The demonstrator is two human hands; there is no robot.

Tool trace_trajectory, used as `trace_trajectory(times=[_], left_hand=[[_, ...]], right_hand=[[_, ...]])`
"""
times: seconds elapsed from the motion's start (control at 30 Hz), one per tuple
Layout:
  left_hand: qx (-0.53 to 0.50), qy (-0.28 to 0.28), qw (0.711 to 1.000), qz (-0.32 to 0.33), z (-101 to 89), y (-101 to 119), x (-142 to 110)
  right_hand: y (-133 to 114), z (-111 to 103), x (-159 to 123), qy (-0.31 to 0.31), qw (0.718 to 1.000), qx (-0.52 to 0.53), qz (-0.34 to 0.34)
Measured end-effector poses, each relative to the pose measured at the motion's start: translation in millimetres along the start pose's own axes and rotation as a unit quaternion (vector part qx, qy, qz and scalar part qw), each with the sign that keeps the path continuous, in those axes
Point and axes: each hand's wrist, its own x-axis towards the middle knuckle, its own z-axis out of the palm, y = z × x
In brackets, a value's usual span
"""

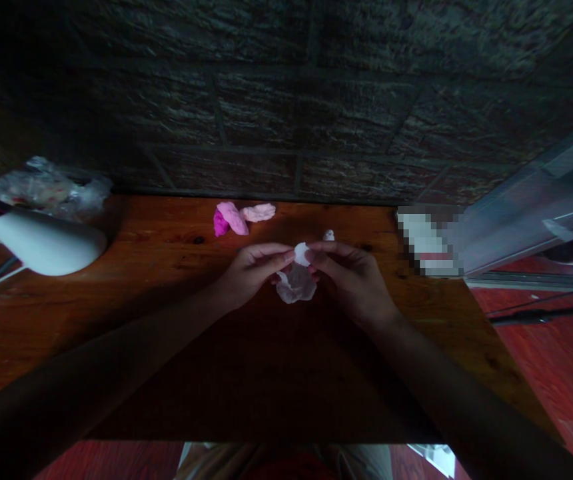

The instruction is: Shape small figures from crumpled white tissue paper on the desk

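Observation:
Over the middle of the wooden table, my left hand point(256, 271) and my right hand point(349, 277) face each other. Between thumb and fingers, both pinch the edges of a thin white piece point(302, 254) that looks like modelling clay. Below it hangs a wider, greyish-white ragged sheet point(296, 287); whether the two are joined I cannot tell. Just behind my right fingers lies a small white lump point(328, 235). Farther left, near the wall, are clay-like lumps in magenta point(220, 223), pink point(234, 217) and pale pink point(260, 213).
A white lamp-like object point(49, 243) stands at the left of the table point(151, 233), with a crumpled clear plastic bag point(61, 190) behind it. Dark stone tiles point(266, 120) form the wall. On the right are a blurred-out pale object point(429, 243) and a glass panel point(531, 193).

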Motion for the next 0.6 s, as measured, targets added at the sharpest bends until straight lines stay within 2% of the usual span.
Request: trace_trajectory(times=[0.13,0.3,0.6], left_hand=[[-0.011,-0.004,1.000,0.005,-0.7,-0.6,0.9],[-0.031,-0.034,0.999,-0.004,-2.2,-0.9,2.8],[-0.050,-0.029,0.998,0.011,-1.4,-1.4,5.4]], right_hand=[[-3.2,-1.3,-0.7,0.000,1.000,-0.027,-0.016],[-5.4,-3.2,-0.7,-0.029,0.996,-0.065,-0.057],[-4.2,-5.9,-1.0,-0.042,0.990,-0.106,-0.083]])
